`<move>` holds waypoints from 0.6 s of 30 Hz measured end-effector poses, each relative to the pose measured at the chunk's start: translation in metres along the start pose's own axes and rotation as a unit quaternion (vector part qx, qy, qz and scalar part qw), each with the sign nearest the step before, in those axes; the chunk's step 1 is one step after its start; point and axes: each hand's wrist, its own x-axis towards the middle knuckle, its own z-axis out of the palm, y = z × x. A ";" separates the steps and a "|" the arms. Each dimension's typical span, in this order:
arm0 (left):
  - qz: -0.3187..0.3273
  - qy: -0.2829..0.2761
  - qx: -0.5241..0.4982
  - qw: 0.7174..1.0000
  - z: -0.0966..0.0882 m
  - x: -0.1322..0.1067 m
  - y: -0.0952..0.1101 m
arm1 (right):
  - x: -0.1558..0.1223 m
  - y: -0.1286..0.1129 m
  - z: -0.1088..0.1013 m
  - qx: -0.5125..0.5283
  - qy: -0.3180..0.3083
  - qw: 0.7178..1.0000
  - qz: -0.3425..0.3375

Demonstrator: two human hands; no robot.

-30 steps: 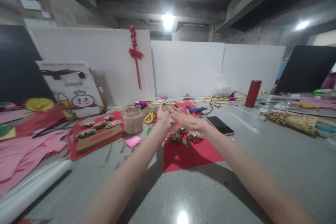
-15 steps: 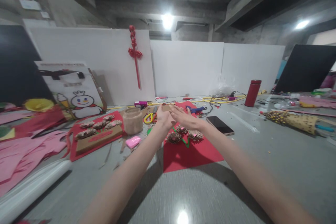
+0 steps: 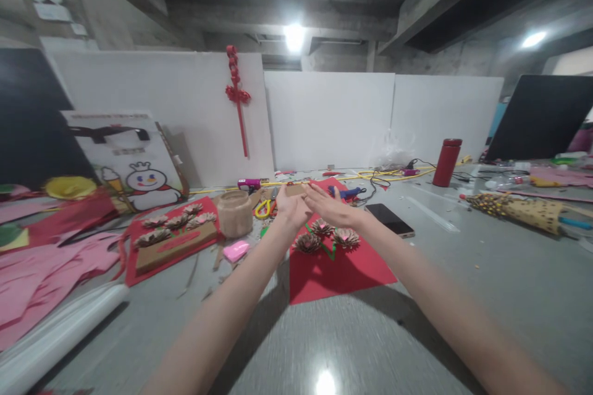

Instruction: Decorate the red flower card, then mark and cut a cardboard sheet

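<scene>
Both my arms reach forward over a grey table point(image 3: 486, 284). My left hand point(image 3: 288, 207) is raised with its fingers closed on a small brown strip of cardboard point(image 3: 295, 189). My right hand point(image 3: 327, 205) lies beside it with flat, stretched fingers that touch the strip and the left hand. Below the hands a red paper sheet point(image 3: 340, 271) carries three brown paper flowers point(image 3: 327, 236) with a green stem.
A brown jar point(image 3: 234, 212), a pink eraser-like block point(image 3: 235, 250) and yellow scissors point(image 3: 263, 206) lie left of the hands. A phone point(image 3: 390, 220), a red bottle point(image 3: 446, 162), a red board with paper flowers point(image 3: 171, 231), pink paper scraps point(image 3: 41, 278) and cables surround them.
The hands stay together at the cardboard strip; the view shifted slightly. Nothing else has visibly moved.
</scene>
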 end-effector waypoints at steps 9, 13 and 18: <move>0.003 0.010 -0.031 0.999 -0.003 0.004 0.000 | -0.003 -0.002 -0.001 0.067 -0.008 0.998 -0.016; 0.002 0.014 -0.050 0.999 -0.006 0.008 0.002 | 0.000 -0.003 -0.011 0.111 0.093 0.989 -0.027; -0.068 -0.009 -0.005 0.998 -0.008 0.010 0.001 | 0.006 0.017 -0.022 0.032 0.220 0.972 0.074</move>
